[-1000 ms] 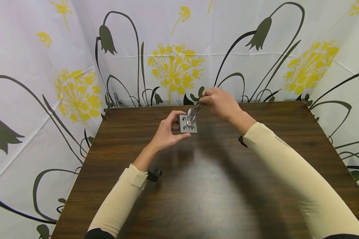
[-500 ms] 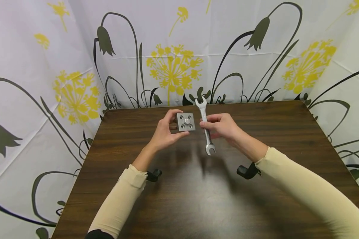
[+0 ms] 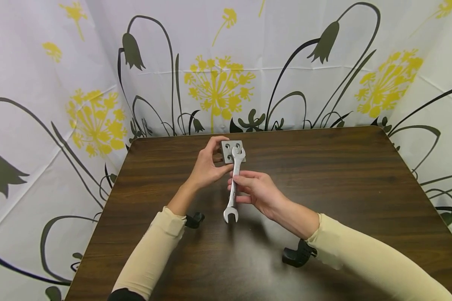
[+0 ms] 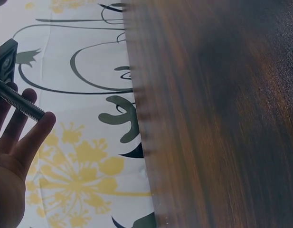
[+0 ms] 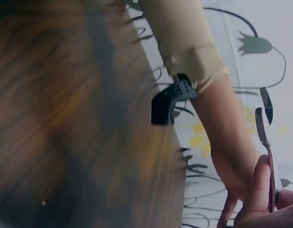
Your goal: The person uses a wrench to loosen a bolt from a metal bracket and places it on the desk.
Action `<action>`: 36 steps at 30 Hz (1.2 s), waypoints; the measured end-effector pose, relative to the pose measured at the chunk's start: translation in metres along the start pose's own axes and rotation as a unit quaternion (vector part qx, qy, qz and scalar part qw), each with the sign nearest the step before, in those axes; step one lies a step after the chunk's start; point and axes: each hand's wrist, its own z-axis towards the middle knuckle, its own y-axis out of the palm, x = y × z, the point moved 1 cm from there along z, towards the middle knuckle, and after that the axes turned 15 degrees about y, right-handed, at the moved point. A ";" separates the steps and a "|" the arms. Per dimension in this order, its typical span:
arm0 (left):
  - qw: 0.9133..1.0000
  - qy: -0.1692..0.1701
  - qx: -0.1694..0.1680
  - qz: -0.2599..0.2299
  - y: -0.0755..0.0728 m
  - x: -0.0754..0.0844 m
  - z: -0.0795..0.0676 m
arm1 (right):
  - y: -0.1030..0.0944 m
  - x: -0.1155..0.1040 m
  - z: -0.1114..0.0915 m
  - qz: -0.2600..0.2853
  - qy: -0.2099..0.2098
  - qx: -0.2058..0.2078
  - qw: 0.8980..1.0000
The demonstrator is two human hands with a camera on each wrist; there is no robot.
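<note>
My left hand (image 3: 206, 166) grips a square grey metal plate (image 3: 224, 153) by its edges, above the far part of the table. Holes show near the plate's corners. In the left wrist view a threaded bolt (image 4: 23, 104) sticks out from the plate's back, past the fingers. With thumb and fingers, my right hand (image 3: 265, 194) pinches a double open-ended wrench (image 3: 237, 166) by its shank. The wrench's upper end lies over the middle of the plate and hides the bolt head; whether it fits around the head I cannot tell. Its lower end points toward me.
A dark wooden table (image 3: 324, 179) lies under both hands. Behind it hangs a white curtain (image 3: 286, 25) with flower prints. Black camera mounts (image 3: 296, 256) hang under both wrists, near the cream sleeves (image 3: 376, 255).
The wrench first tilted up right from the bolt head, came off to the plate's right, then swung over the plate from below. My right hand moved down and left. My left hand barely moved.
</note>
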 end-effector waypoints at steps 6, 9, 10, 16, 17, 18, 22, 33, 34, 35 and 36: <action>1.000 0.006 0.005 0.001 0.000 0.000 0.000 | 0.009 0.008 0.005 0.042 -0.005 -0.011 0.999; 1.000 0.005 0.010 -0.008 0.001 -0.001 0.000 | 0.012 0.010 0.007 0.049 -0.007 -0.015 0.999; 1.000 0.005 0.012 -0.011 0.001 -0.001 -0.001 | 0.012 0.010 0.007 0.049 -0.009 -0.015 0.999; 1.000 0.008 0.013 -0.014 0.000 -0.001 0.000 | 0.012 0.009 0.010 0.038 -0.015 -0.007 0.999; 1.000 0.008 0.012 -0.014 0.000 -0.001 0.000 | 0.011 0.008 0.011 0.031 -0.013 -0.003 0.999; 1.000 0.008 0.011 -0.013 0.000 0.000 0.000 | 0.010 0.008 0.011 0.021 -0.012 0.002 1.000; 1.000 0.000 0.010 -0.007 -0.001 0.001 0.000 | 0.003 0.004 0.010 -0.043 -0.010 0.025 0.999; 1.000 -0.018 0.008 0.008 -0.001 0.003 0.002 | -0.022 -0.015 0.008 -0.270 -0.047 0.073 0.959; 1.000 -0.021 0.008 0.006 -0.001 0.003 0.003 | -0.025 -0.017 0.008 -0.288 -0.054 0.077 0.953; 1.000 -0.022 0.009 0.005 0.000 0.003 0.003 | -0.027 -0.018 0.009 -0.303 -0.060 0.079 0.948; 1.000 -0.023 0.009 0.004 0.000 0.003 0.003 | -0.030 -0.020 0.009 -0.321 -0.067 0.083 0.941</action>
